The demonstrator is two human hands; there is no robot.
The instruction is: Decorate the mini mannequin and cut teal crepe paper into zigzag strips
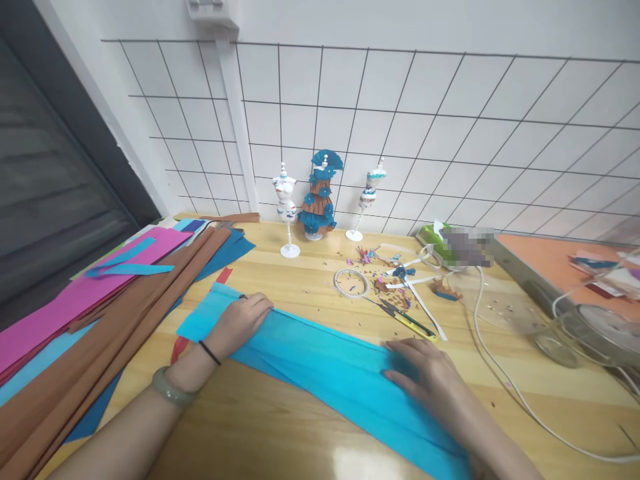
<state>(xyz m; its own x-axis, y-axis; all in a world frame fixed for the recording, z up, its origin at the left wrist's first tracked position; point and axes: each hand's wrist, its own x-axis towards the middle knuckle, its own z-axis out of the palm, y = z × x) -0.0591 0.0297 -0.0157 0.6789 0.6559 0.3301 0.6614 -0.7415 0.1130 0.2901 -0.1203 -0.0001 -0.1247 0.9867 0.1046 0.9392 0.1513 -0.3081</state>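
Observation:
A long folded strip of bright blue crepe paper lies diagonally across the wooden table. My left hand presses on its upper left part, fingers together along the far edge; a green bangle and a black band circle that wrist. Over the right part of the strip rests my right hand, thumb and fingers apart, touching the paper near its far edge. Beyond the paper, a yellow cutter knife and dark scissors lie beside paper scraps.
Coloured paper sheets are piled at the left. Near the wall stand a white mannequin, a blue-and-brown dressed one and another wrapped one. A tape roll and a white cable lie to the right.

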